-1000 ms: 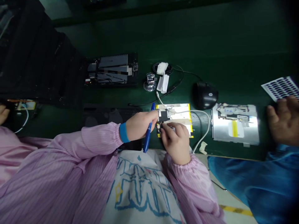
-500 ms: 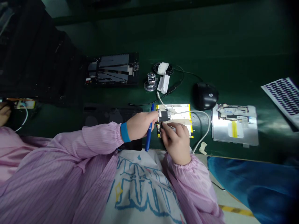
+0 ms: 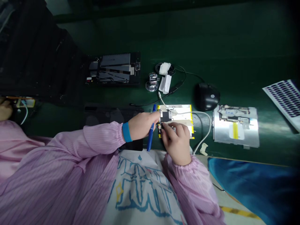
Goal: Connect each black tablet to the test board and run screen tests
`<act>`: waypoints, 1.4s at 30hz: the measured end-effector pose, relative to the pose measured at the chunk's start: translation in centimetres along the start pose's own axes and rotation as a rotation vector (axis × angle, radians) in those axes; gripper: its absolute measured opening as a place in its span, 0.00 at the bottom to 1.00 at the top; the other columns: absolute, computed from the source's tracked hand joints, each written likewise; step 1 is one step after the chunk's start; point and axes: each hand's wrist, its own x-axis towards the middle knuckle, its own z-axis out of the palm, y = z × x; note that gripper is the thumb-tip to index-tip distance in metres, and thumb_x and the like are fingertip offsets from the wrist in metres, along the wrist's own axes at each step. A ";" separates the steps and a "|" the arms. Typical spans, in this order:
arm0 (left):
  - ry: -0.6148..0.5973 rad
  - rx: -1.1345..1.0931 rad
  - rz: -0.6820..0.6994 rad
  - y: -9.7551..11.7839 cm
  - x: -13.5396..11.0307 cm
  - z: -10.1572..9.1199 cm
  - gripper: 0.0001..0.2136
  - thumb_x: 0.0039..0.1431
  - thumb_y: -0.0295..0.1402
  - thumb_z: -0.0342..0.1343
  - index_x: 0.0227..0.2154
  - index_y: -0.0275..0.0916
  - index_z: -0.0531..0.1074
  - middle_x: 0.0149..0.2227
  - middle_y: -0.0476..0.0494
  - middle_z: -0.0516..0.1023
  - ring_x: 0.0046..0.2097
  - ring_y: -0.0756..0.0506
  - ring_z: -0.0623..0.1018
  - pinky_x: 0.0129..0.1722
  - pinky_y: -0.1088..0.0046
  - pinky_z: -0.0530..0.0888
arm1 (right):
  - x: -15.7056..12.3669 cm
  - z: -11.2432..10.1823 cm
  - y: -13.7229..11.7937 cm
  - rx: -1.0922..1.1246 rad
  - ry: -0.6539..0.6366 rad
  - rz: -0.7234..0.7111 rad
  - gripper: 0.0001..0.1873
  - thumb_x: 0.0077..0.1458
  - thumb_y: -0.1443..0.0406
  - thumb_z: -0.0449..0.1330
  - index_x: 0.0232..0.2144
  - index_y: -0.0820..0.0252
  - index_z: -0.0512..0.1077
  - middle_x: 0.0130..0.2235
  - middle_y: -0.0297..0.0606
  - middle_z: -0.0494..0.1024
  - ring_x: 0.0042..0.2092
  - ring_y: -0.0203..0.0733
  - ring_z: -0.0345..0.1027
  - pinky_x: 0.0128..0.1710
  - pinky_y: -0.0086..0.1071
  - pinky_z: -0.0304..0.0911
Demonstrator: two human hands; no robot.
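In front of me lies a flat silver battery pack point(image 3: 181, 108) with yellow tape edges and a small circuit board on its left side. My left hand point(image 3: 143, 125), with a blue band at the wrist, is closed at the pack's left edge. A blue pen point(image 3: 150, 139) is tucked through its fingers, slanting down toward me. My right hand point(image 3: 177, 139) rests over the pack's lower part, thumb and index fingertip pinched together at the small board. What those fingertips hold is too small to make out. A white cable point(image 3: 206, 117) runs over the pack and curves down on the right.
Dark panels point(image 3: 105, 114) lie left of the pack, and an opened tablet point(image 3: 114, 68) is behind. A tally counter point(image 3: 152, 82), coiled black cable, black mouse point(image 3: 206, 97), metal plate with a board point(image 3: 219, 134) and label sheet point(image 3: 284, 97) surround it. A co-worker's hand point(image 3: 5, 109) is far left.
Both hands stay at the small board with almost no movement. The co-worker's hand at the far left has shifted slightly. The whole view has drifted a little.
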 end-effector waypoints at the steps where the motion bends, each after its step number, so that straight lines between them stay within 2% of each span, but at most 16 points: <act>1: -0.001 -0.005 -0.003 0.1 0.0 0.0 0.06 0.54 0.23 0.47 0.26 0.40 0.58 0.22 0.51 0.66 0.25 0.50 0.67 0.26 0.74 0.60 | 0.0 0.0 -0.1 -0.010 -0.007 0.004 0.15 0.60 0.66 0.55 0.48 0.61 0.72 0.42 0.46 0.72 0.45 0.49 0.61 0.43 0.42 0.62; 5: 0.025 -0.048 -0.046 0.9 -0.1 -1.5 0.07 0.56 0.27 0.50 0.26 0.40 0.58 0.23 0.51 0.67 0.24 0.51 0.67 0.26 0.75 0.60 | 0.0 -0.2 -0.5 -0.043 -0.046 0.014 0.15 0.61 0.65 0.53 0.48 0.63 0.72 0.42 0.48 0.72 0.45 0.49 0.62 0.43 0.42 0.62; 9: 0.119 -0.040 -0.173 0.5 -2.0 -5.6 0.09 0.56 0.36 0.56 0.29 0.40 0.61 0.24 0.52 0.69 0.23 0.52 0.67 0.26 0.75 0.62 | 0.2 -0.6 -0.6 -0.011 -0.078 0.034 0.15 0.62 0.64 0.53 0.47 0.63 0.73 0.42 0.47 0.73 0.45 0.49 0.63 0.43 0.42 0.63; 13: 0.300 0.124 -0.454 -2.5 -6.4 -10.3 0.09 0.55 0.38 0.57 0.30 0.41 0.62 0.30 0.49 0.74 0.29 0.48 0.73 0.32 0.72 0.66 | 1.3 -0.9 0.5 0.133 -0.042 0.059 0.13 0.61 0.62 0.53 0.43 0.60 0.73 0.39 0.45 0.73 0.42 0.47 0.67 0.43 0.42 0.65; 16: 0.419 0.299 -0.682 -5.4 -10.2 -12.1 0.10 0.54 0.39 0.56 0.31 0.42 0.62 0.32 0.46 0.74 0.33 0.43 0.75 0.34 0.68 0.68 | 2.7 -0.6 1.8 0.140 0.011 0.070 0.16 0.59 0.60 0.54 0.48 0.61 0.69 0.45 0.48 0.74 0.48 0.51 0.68 0.49 0.46 0.64; 18: 0.423 0.385 -0.792 -7.0 -12.2 -12.3 0.10 0.54 0.39 0.56 0.32 0.42 0.62 0.32 0.44 0.73 0.34 0.41 0.74 0.34 0.67 0.68 | 3.4 -0.2 2.3 0.093 -0.020 0.082 0.22 0.58 0.58 0.54 0.52 0.63 0.64 0.49 0.51 0.74 0.53 0.54 0.66 0.53 0.52 0.60; 21: 0.406 0.384 -0.851 -8.5 -14.0 -11.9 0.10 0.52 0.39 0.57 0.32 0.42 0.62 0.31 0.44 0.71 0.34 0.40 0.74 0.35 0.66 0.68 | 3.8 0.4 2.4 0.003 -0.103 0.115 0.25 0.59 0.57 0.53 0.54 0.64 0.62 0.50 0.52 0.74 0.52 0.55 0.67 0.56 0.55 0.55; 28: 0.526 0.204 -0.834 -9.4 -15.3 -11.1 0.10 0.52 0.38 0.58 0.32 0.41 0.62 0.35 0.44 0.75 0.37 0.42 0.75 0.39 0.66 0.70 | 3.2 0.8 1.3 -0.158 -0.160 0.099 0.24 0.61 0.58 0.49 0.55 0.66 0.62 0.51 0.55 0.74 0.55 0.57 0.67 0.57 0.56 0.55; 33: 0.570 0.003 -0.749 -9.9 -16.4 -10.8 0.09 0.53 0.37 0.57 0.32 0.41 0.62 0.36 0.45 0.77 0.35 0.45 0.75 0.39 0.67 0.70 | 3.2 0.4 0.8 -0.106 -0.153 0.156 0.26 0.61 0.56 0.49 0.56 0.66 0.62 0.49 0.56 0.76 0.53 0.60 0.69 0.55 0.63 0.54; 36: 0.585 -0.066 -0.716 -10.3 -16.8 -10.5 0.09 0.53 0.35 0.57 0.31 0.41 0.61 0.35 0.46 0.77 0.34 0.46 0.75 0.39 0.67 0.69 | 3.1 -0.4 -2.3 -0.008 -0.012 0.095 0.28 0.61 0.54 0.51 0.58 0.64 0.60 0.53 0.58 0.71 0.59 0.64 0.61 0.55 0.65 0.53; 38: 0.601 -0.123 -0.686 -10.5 -16.8 -10.4 0.09 0.53 0.35 0.57 0.31 0.40 0.60 0.35 0.46 0.76 0.33 0.47 0.74 0.39 0.67 0.70 | 2.6 -1.0 -5.8 0.084 0.053 -0.061 0.28 0.59 0.55 0.54 0.58 0.61 0.60 0.56 0.57 0.68 0.63 0.62 0.55 0.57 0.63 0.53; 40: 0.617 -0.167 -0.667 -10.7 -16.8 -10.2 0.10 0.53 0.34 0.57 0.30 0.40 0.60 0.35 0.46 0.76 0.33 0.47 0.74 0.39 0.67 0.70 | 1.9 -1.2 -9.5 0.127 -0.068 -0.266 0.23 0.57 0.56 0.58 0.53 0.55 0.65 0.58 0.51 0.67 0.65 0.61 0.50 0.60 0.65 0.46; 42: 0.629 -0.204 -0.667 -10.9 -16.7 -10.1 0.10 0.52 0.33 0.57 0.30 0.40 0.60 0.34 0.47 0.75 0.32 0.48 0.73 0.38 0.68 0.70 | 1.4 -0.9 -12.2 0.137 -0.305 -0.443 0.16 0.56 0.57 0.59 0.48 0.51 0.70 0.60 0.44 0.67 0.66 0.60 0.48 0.62 0.67 0.40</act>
